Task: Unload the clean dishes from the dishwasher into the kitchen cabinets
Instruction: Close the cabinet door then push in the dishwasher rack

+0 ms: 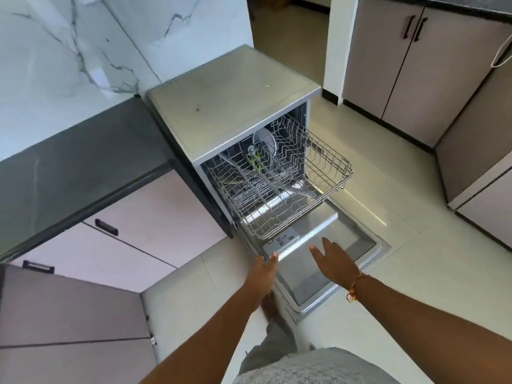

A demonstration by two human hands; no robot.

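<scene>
The plate (pixel 263 139) is half hidden under the dishwasher top (pixel 230 101); the greenish thing (pixel 256 162) near it is too small to tell; whether the left hand (pixel 264 271) grips the door (pixel 346 239) is unclear

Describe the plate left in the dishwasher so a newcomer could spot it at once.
Start at the open dishwasher beside the dark counter. Follow its pulled-out wire rack back to the machine's mouth. The plate stands on edge there: the only round pale disc, just behind a green utensil.

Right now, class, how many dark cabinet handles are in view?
4. Left door handle and right door handle sit together on the far cabinet; upper handle and lower handle are under the counter. Others may be hidden.
</scene>
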